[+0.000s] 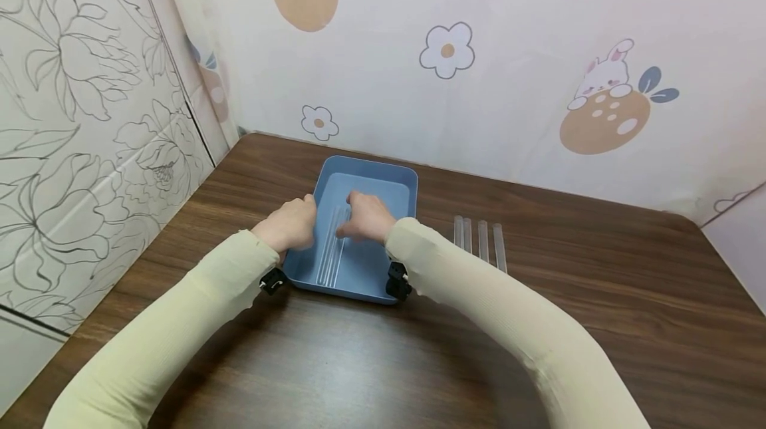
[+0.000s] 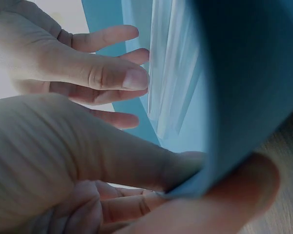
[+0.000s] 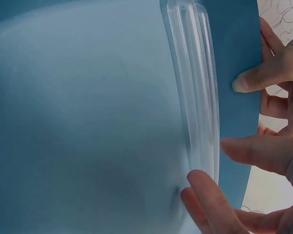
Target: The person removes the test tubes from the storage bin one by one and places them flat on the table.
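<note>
Left hand [image 1: 290, 223]: fingers pinch side wall of blue tray [image 1: 372, 172]; right hand [image 1: 368, 217]: fingers parted, beside clear tubes [image 3: 196, 87] inside.

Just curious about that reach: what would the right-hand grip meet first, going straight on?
The right-hand grip would probably meet the clear tubes lying in the blue tray; its fingertips look close, though contact is hard to judge.

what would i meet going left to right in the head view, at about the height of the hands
flower-drawn panel → left hand → clear tubes in the blue tray → right hand → four upper tube ends outside the tray
</note>
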Tool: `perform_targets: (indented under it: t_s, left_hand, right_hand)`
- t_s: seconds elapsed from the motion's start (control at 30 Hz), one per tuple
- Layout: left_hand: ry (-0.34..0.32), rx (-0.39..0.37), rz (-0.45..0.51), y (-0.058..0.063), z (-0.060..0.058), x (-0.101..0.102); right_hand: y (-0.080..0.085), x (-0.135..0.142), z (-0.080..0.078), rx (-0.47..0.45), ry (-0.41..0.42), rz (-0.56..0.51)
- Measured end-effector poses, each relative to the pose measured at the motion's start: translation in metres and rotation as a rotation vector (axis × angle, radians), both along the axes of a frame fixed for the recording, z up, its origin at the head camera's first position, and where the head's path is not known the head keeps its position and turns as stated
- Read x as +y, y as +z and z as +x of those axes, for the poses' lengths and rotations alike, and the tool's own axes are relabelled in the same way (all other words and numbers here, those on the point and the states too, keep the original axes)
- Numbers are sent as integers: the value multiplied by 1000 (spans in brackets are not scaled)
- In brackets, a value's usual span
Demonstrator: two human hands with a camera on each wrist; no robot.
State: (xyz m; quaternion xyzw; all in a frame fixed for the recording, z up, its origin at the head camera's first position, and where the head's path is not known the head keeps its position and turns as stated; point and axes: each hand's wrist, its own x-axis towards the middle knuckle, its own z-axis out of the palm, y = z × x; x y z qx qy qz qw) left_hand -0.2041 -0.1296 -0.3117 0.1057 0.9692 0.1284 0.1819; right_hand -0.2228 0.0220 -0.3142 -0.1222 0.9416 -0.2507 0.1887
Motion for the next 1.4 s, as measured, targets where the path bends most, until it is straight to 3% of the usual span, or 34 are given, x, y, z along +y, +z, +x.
perform_targets:
  t_s: [0.6,1.0,1.4]
  left_hand:
    - [-11,15,7,0,1,0]
    - [13,-6,20,0,2,0]
    - [-13,-1,10,-1,1,-1]
  right_hand:
    - [-7,1,-7,7,33,14]
    - [-2,4,-3,-33,10,-11]
    - [5,12,-2,-45,-31,-48]
